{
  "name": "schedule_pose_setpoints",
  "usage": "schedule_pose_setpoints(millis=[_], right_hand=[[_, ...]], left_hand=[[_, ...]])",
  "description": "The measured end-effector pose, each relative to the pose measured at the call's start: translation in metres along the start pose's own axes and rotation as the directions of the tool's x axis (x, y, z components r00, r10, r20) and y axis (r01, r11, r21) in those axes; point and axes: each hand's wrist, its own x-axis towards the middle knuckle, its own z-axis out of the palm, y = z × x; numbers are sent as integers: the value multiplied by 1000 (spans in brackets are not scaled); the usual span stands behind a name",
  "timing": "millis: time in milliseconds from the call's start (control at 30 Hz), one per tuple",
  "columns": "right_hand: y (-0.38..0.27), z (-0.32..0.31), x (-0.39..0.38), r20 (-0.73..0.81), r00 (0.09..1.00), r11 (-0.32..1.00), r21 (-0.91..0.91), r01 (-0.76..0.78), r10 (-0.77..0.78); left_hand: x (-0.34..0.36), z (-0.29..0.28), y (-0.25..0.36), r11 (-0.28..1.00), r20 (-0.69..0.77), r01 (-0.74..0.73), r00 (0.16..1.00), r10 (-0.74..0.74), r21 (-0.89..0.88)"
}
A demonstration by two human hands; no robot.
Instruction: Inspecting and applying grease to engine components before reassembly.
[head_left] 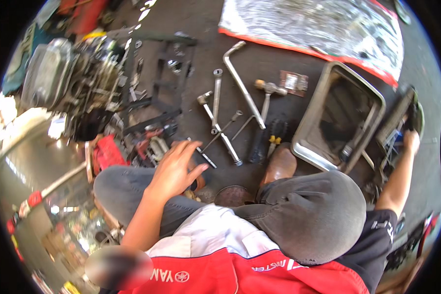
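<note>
My left hand [175, 168] is raised above my bent left knee, its fingers spread and holding nothing. Just beyond its fingertips lies a thin metal rod [208, 159]. Out to the far right, my right hand [411, 140] reaches to the edge of a long metal toolbox [396, 115] with tools in it; its fingers are mostly hidden. Between my hands, several tools lie on the dark floor: a long bent-head wrench [243, 81], a ring spanner [217, 95], a socket handle [225, 140], a hammer [266, 100] and yellow-and-black pliers [274, 139].
A rectangular metal tray [305, 128] holding dark liquid stands right of the tools. Beyond are a small packet [293, 82] and a silvery red-edged sheet [308, 24]. An engine [78, 83] and a dark metal frame [157, 93] occupy the left. My shoe [280, 164] is near the pliers.
</note>
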Motion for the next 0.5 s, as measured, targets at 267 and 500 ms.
schedule_pose_setpoints(millis=[267,500], right_hand=[[0,19,8,19,998,997,-52,-63,64],[-5,-45,-16,-307,936,937,345,-60,173]], left_hand=[[2,22,8,995,112,-39,992,49,-94],[-50,-10,-25,983,-99,-143,986,132,-119]])
